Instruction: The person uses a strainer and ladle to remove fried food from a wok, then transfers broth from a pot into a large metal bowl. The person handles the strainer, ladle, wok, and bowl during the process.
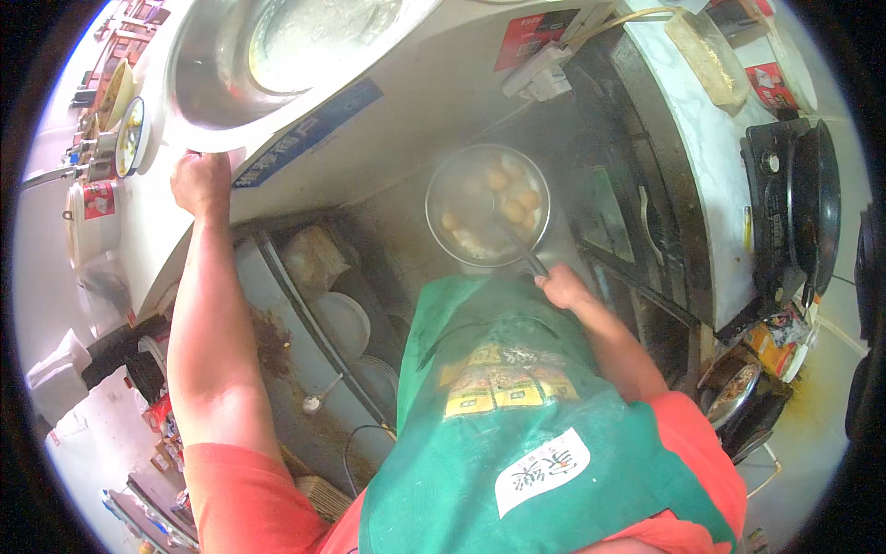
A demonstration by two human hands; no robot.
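Note:
In my right hand point(564, 285) is the dark handle of a utensil point(522, 251), whose far end dips into a round metal pot point(430, 215). Brown eggs point(513, 210) lie in the pot's steaming liquid, along with paler pieces too hazy to name. My left hand point(201, 181), curled, is at the rim of a large stainless steel basin point(208, 83) on the white counter; whether it grips the rim cannot be told. A pale round shape shows inside the basin. A green apron point(477, 443) covers my front, just below the pot.
A black stove with a pan point(817, 215) and a long tray point(706, 59) stand on the right counter. On the left are an enamel bowl point(130, 137) and a white bucket point(93, 235). A small white spoon point(313, 403) lies on a lower grey surface.

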